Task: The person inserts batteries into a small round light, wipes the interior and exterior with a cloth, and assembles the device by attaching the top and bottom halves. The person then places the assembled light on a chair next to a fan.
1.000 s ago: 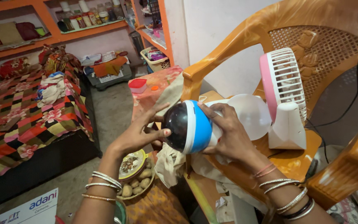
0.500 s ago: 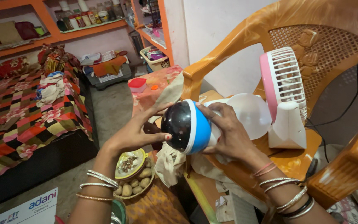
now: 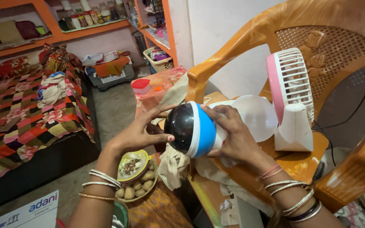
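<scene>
Nearest, at 7 o'clock below the hands, a bowl (image 3: 137,188) of small potatoes sits with a smaller dish resting on it.

Above it, just left of centre, both hands hold a ball-shaped lamp (image 3: 190,128) in the air over the front edge of a chair (image 3: 237,55). It has a black dome, a blue band and a white body. The left hand (image 3: 140,136) has its fingers spread apart, with the thumb tip and fingertips resting lightly on the dome. The right hand (image 3: 234,136) is clamped round the white body, fingers curled.

Judging by these grips, the dome is being seated or turned on the body. Any further turn calls for the right hand to hold fast while the left fingertips gain purchase on the smooth dome.

The lamp's long axis lies almost level, with the dome pointing to 9 o'clock, slightly down, and the base to 3 o'clock.

Behind, at 2 o'clock on the seat, lies a pale cover (image 3: 259,117), touching a pink-and-white fan (image 3: 293,95). Farther off, at 10 o'clock, a patchwork bed (image 3: 22,112) stands below shelves (image 3: 85,29).
</scene>
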